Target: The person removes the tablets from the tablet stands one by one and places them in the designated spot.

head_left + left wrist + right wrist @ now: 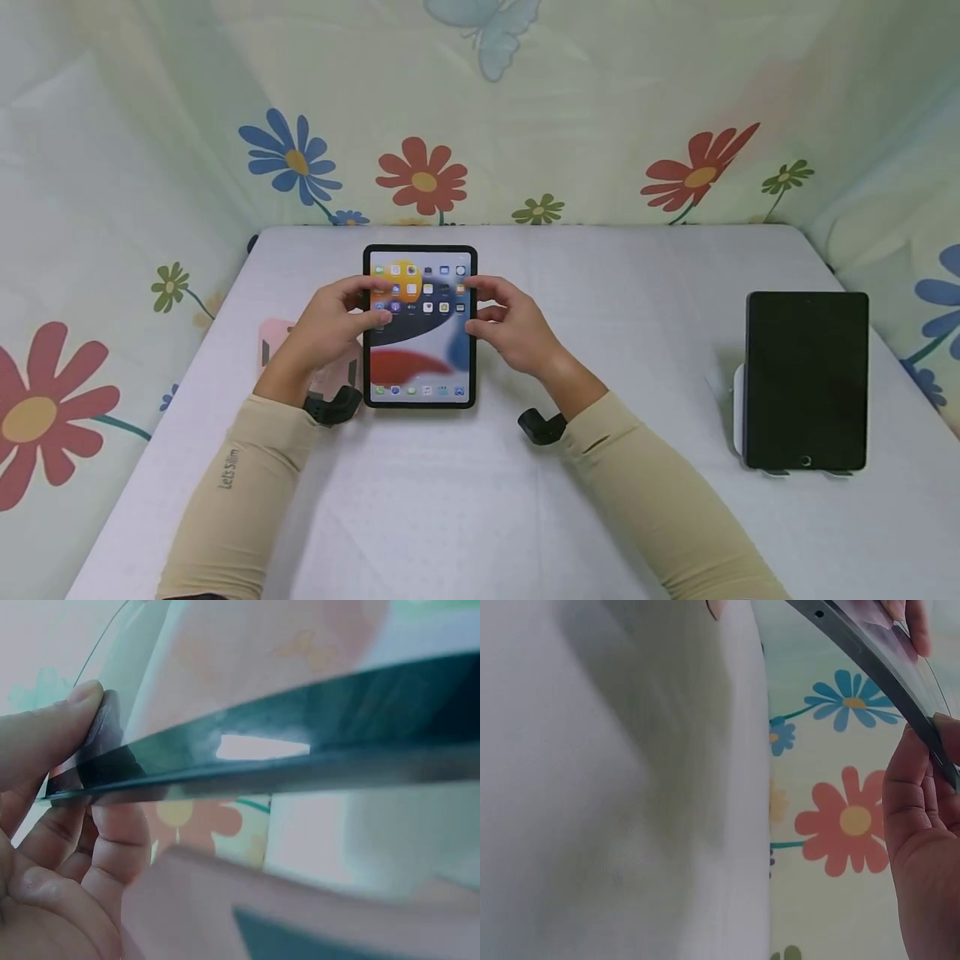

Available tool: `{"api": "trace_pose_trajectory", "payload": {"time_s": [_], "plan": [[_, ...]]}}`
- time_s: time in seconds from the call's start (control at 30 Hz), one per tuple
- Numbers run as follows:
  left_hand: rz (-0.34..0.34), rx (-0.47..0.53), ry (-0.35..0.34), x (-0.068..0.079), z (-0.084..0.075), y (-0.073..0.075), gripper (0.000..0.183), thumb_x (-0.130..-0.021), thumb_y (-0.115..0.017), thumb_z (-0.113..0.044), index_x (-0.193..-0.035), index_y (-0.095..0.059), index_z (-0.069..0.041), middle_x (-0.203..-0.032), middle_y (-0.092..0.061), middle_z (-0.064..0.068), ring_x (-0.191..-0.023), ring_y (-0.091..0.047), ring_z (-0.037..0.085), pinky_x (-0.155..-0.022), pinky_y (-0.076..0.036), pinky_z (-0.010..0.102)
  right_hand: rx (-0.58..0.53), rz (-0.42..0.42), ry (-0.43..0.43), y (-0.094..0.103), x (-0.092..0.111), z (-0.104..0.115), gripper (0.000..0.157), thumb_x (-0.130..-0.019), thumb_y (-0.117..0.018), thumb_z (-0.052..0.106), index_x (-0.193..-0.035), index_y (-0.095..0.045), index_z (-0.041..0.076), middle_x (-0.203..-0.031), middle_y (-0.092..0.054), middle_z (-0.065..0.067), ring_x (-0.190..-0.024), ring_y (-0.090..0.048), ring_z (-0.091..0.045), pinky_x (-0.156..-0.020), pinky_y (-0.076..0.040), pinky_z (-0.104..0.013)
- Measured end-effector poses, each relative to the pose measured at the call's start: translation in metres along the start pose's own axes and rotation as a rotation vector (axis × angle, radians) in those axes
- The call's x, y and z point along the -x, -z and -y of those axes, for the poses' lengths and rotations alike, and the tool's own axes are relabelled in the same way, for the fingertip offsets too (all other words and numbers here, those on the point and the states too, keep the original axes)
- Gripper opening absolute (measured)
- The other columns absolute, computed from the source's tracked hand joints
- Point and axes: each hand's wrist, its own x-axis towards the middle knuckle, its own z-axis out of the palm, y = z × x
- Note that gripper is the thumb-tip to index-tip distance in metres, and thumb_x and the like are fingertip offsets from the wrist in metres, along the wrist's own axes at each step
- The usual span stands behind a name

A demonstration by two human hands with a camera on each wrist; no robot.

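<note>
A tablet [420,367] with a lit home screen is held up over the table between both hands. My left hand [330,321] pinches its left edge; in the left wrist view the thumb lies on the screen, fingers beneath. My right hand [513,321] grips the opposite edge, fingers behind it in the right wrist view. A thin curved line stands off the screen in both wrist views; whether it is the edge of a clear sheet I cannot tell. Partly behind the left hand lies a flat pink piece [273,335] with dark strips, blurred in the left wrist view.
At the right, a second tablet [806,379] with a dark screen leans on a white stand [738,408], mostly hidden behind it. A white cloth covers the table [450,517]. A flower-patterned curtain [585,125] hangs behind and on both sides.
</note>
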Motion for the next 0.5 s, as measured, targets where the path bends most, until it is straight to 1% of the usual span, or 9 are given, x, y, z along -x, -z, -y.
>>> {"api": "trace_pose_trajectory", "payload": {"time_s": [0.17,0.3,0.4,0.5], "plan": [[0.003,-0.022,0.025,-0.004,-0.006,-0.009,0.040,-0.096,-0.070,-0.016,-0.134,-0.059,-0.016,-0.129,-0.054,0.011,-0.115,-0.052,0.030,-0.088,-0.054,0.040,-0.013,-0.012,-0.002,0.008,0.003,-0.003,0.055,-0.089,-0.065,-0.011,-0.141,-0.052,0.003,-0.121,-0.052,-0.018,-0.095,-0.063,-0.026,-0.080,-0.055,-0.027],[-0.009,-0.030,0.031,-0.006,-0.010,-0.018,0.039,-0.097,-0.068,-0.013,-0.134,-0.058,-0.015,-0.129,-0.053,0.011,-0.115,-0.052,0.030,-0.090,-0.054,0.041,-0.004,-0.026,-0.012,0.012,0.005,-0.004,0.055,-0.089,-0.065,-0.011,-0.141,-0.051,0.003,-0.121,-0.052,-0.018,-0.095,-0.063,-0.026,-0.080,-0.055,-0.026],[-0.015,0.004,0.034,-0.007,-0.011,-0.026,0.039,-0.098,-0.065,-0.011,-0.136,-0.056,-0.015,-0.132,-0.052,0.011,-0.116,-0.052,0.030,-0.092,-0.053,0.040,0.005,-0.043,-0.022,0.015,0.008,-0.006,0.056,-0.089,-0.065,-0.010,-0.141,-0.051,0.004,-0.121,-0.052,-0.017,-0.096,-0.063,-0.025,-0.080,-0.055,-0.026],[-0.024,0.078,0.057,-0.008,-0.012,-0.036,0.039,-0.099,-0.062,-0.008,-0.137,-0.055,-0.017,-0.134,-0.050,0.010,-0.117,-0.052,0.029,-0.094,-0.052,0.038,0.007,-0.059,-0.029,0.019,0.010,-0.008,0.056,-0.089,-0.065,-0.010,-0.142,-0.051,0.004,-0.122,-0.053,-0.017,-0.096,-0.063,-0.025,-0.081,-0.055,-0.025]]}}
